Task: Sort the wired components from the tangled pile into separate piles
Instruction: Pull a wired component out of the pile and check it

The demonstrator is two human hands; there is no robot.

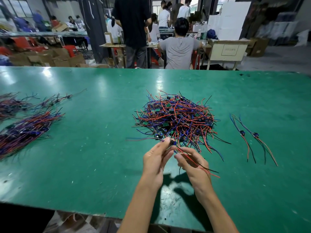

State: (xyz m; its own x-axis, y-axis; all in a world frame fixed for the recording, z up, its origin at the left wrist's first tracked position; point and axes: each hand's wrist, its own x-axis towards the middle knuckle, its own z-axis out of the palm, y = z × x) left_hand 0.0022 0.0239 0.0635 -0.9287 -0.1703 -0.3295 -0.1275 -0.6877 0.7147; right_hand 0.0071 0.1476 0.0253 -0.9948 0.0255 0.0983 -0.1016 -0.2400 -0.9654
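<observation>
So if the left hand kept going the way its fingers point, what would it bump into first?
Probably the tangled pile: the left hand points up-table at its near edge, already pinching a wired component there.

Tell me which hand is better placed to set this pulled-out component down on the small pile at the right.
The right hand, probably. It already pinches the component's red and black wires and sits nearer the two sorted components; the left hand would have to cross over.
</observation>
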